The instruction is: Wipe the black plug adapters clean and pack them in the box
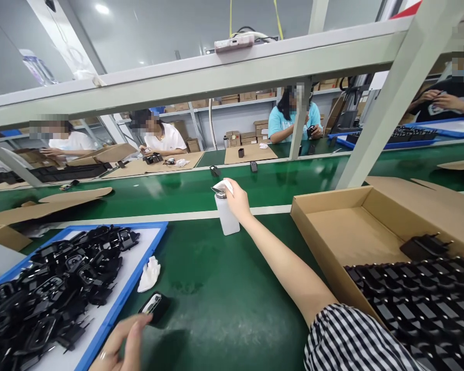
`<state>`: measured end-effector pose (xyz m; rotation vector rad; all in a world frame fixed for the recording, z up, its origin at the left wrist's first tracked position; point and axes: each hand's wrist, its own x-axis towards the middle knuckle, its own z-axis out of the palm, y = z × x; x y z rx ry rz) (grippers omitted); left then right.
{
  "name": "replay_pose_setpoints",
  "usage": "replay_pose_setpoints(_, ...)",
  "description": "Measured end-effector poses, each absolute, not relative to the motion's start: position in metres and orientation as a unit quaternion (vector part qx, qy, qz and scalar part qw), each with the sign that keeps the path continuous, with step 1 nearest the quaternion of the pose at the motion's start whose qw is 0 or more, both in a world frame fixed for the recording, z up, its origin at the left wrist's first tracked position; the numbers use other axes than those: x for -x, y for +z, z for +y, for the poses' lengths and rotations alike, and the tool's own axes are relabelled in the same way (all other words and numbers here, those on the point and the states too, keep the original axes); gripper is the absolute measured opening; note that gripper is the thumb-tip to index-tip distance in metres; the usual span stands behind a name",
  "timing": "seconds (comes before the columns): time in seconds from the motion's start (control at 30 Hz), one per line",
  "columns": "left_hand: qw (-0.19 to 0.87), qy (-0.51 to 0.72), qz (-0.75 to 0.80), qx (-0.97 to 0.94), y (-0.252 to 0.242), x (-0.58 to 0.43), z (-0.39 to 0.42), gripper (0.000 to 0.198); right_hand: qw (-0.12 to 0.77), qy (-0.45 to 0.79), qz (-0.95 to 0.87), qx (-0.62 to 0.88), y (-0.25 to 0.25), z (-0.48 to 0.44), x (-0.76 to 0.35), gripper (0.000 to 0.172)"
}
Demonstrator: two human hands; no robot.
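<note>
My right hand [237, 201] stretches out to a white plastic pump bottle [228, 219] with a metal top, standing on the green bench. Its fingers are closed on a folded white wipe [225, 184], which is at the bottle's top. My left hand [121, 342], with a ring on it, is low in the view, index finger and thumb apart. The index fingertip reaches the near edge of a black power adapter [154, 307] lying on the bench; whether it touches cannot be made out. Just beyond that adapter lies a crumpled white wipe [149, 274].
On the left, a blue-rimmed tray [160, 229] holds a heap of black adapter parts [65, 278]. To the right stands a cardboard box [332, 219] with rows of black adapters [425, 304]. A frame post [386, 98] rises behind it. Several people work across the green belt [170, 193].
</note>
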<state>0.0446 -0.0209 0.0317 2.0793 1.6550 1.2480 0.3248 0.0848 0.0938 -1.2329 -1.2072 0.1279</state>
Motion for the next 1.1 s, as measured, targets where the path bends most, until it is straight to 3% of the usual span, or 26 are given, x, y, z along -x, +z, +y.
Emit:
replay_pose_setpoints(0.1,0.152,0.394,0.476,-0.772,0.079,-0.111,0.011,0.027,0.676,0.091,-0.506,0.527,0.097,0.085,-0.326,0.028)
replay_pose_setpoints(0.17,0.212,0.405,0.445,-0.770,0.099,-0.164,0.044,0.043,0.709,0.135,-0.469,0.509,0.098,0.087,-0.327,0.023)
replay_pose_setpoints(0.27,0.341,0.470,0.446,-0.681,0.105,-0.227,0.089,0.065,0.740,0.178,-0.425,0.490,0.099,0.089,-0.330,0.018)
replay_pose_setpoints(0.37,0.386,0.563,0.412,-0.603,0.094,-0.258,0.110,0.061,0.756,0.193,-0.406,0.475,0.097,0.091,-0.333,0.021)
replay_pose_setpoints(0.7,0.376,0.613,0.335,-0.609,0.075,-0.270,0.104,0.030,0.752,0.192,-0.418,0.472,0.100,0.087,-0.330,0.019)
replay_pose_setpoints(0.87,0.385,0.650,0.271,-0.596,0.065,-0.270,0.109,0.048,0.722,0.171,-0.456,0.492,0.102,0.084,-0.327,0.018)
replay_pose_setpoints(1.1,0.340,0.641,0.330,-0.604,0.068,-0.272,0.107,0.031,0.728,0.184,-0.442,0.490,0.097,0.084,-0.323,0.022)
